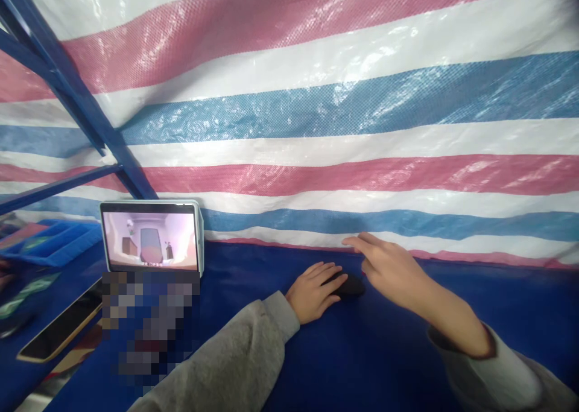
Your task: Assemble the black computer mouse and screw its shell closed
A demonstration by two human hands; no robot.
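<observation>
— How do our hands stand?
— Our left hand [312, 294] lies flat, fingers spread over the rounded black mouse-like object [351, 285], not closed round it. Our right hand [384, 268] points just beside it; its palm is hidden, so we can't tell whether it holds anything.
— What could go wrong?
— The object sits on the smooth dark-blue table covering [353, 358]; a sideways push could slide it into the red, white and blue striped plastic sheet [289, 177]. If our hands converge carelessly, we could also bump fingers.
</observation>
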